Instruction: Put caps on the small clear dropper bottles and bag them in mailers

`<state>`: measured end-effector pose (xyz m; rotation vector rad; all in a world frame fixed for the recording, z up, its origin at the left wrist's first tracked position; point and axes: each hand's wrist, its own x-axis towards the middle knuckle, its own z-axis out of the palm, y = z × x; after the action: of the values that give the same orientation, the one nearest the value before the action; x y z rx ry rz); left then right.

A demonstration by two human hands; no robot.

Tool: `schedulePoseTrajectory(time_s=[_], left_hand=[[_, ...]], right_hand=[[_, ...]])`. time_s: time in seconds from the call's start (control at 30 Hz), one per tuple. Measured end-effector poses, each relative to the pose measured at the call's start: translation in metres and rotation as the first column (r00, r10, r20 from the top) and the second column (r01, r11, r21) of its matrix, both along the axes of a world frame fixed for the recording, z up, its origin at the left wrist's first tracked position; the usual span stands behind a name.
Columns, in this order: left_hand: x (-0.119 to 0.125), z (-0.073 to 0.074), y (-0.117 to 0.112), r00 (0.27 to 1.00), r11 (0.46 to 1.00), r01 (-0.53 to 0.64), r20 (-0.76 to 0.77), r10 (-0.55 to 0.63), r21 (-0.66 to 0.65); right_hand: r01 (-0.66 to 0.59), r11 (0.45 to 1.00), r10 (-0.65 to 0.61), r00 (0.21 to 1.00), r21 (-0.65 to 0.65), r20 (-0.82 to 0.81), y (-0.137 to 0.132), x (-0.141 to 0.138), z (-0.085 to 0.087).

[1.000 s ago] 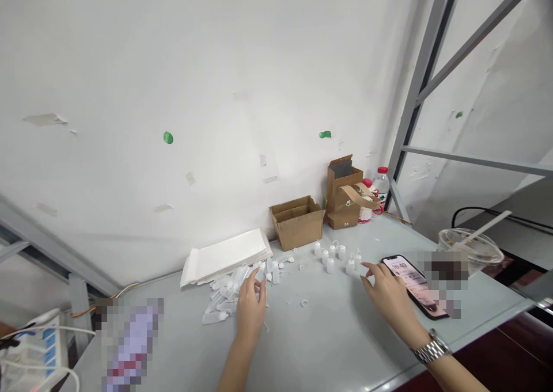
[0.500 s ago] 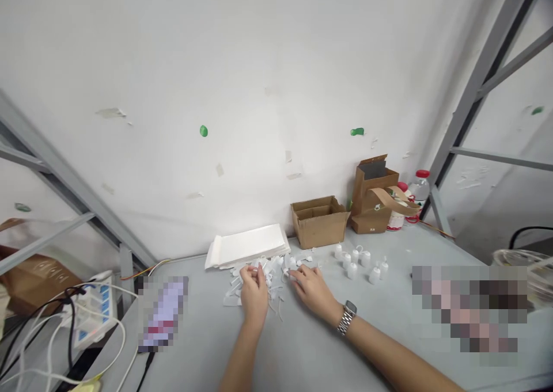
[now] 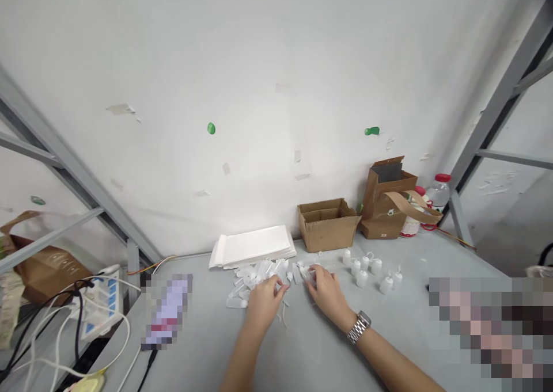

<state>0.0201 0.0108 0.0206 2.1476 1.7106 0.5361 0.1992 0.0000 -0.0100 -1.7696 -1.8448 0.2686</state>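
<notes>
Our grey tabletop (image 3: 319,351) meets a white wall (image 3: 259,46), translucent plastic pieces (image 3: 261,270) heaped beyond our left hand (image 3: 265,299). It and our right hand (image 3: 327,291) curl; we cannot tell if they hold any.

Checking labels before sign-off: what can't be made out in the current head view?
All head view:
Left hand: whether it holds anything; fingertip area too small.
Right hand: what it grips, if anything; small clear pieces blur together.
Plastic pieces: exact count; they overlap, left hand blocks some.
Cardboard box: floor, hidden by its front wall.
Purple item: details, pixelated.
Pink item: identity, pixelated.
</notes>
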Motion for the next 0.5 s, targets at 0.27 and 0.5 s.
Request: schedulePoseTrajectory(time_s=[0.27,0.5], left_hand=[[0.001,-0.008,-0.001,0.997,0.999,0.012,-0.073,-0.016,-0.046],[0.002,-0.007,0.0,0.998,0.999,-0.03,0.058,0.03,0.012]], right_hand=[[-0.027,0.994,-0.054,0.732,-0.108,-0.679,0.008,0.016,0.0],[-0.225,0.956,-0.035,0.547,-0.187,-0.837,0.003,0.015,0.008]])
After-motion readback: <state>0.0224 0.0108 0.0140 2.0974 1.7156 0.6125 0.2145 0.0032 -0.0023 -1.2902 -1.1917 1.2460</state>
